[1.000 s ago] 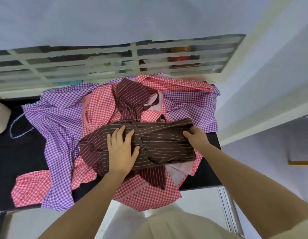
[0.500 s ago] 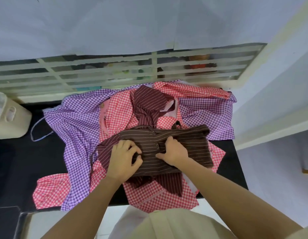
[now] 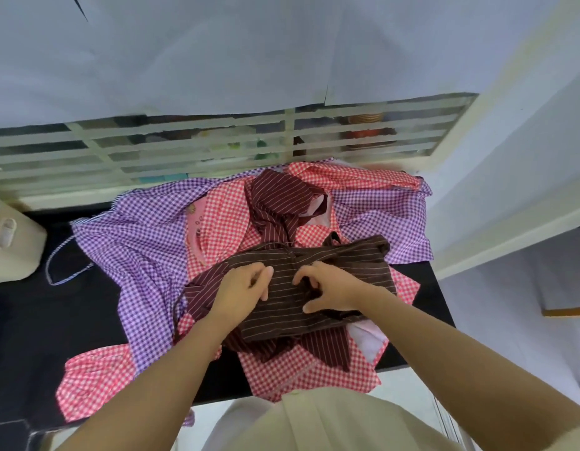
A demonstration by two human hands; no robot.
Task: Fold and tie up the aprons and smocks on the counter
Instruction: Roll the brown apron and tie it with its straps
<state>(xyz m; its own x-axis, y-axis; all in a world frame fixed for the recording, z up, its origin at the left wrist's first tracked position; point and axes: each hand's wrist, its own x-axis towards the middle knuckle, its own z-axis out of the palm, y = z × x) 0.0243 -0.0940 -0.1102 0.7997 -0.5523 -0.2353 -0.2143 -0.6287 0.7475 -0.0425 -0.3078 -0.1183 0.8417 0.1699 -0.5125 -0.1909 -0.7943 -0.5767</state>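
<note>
A folded brown striped apron (image 3: 350, 271) lies on top of a heap of garments on the black counter (image 3: 38, 320). My left hand (image 3: 241, 289) rests on its left half with fingers curled, pinching a thin brown tie. My right hand (image 3: 330, 288) sits on the middle of the bundle, fingers curled round the tie cloth there. Under the bundle lie a purple checked smock (image 3: 135, 242), red checked aprons (image 3: 301, 369) and a maroon striped apron (image 3: 282, 196).
A cream plastic container (image 3: 12, 242) stands at the counter's left. A slatted window grille (image 3: 217, 148) runs behind the heap. A white wall and ledge (image 3: 509, 229) close off the right side. The counter's front edge is near my body.
My right hand has come in from the bundle's right end to its middle. My left hand went from lying flat to curled fingers. Both now work at the tie.
</note>
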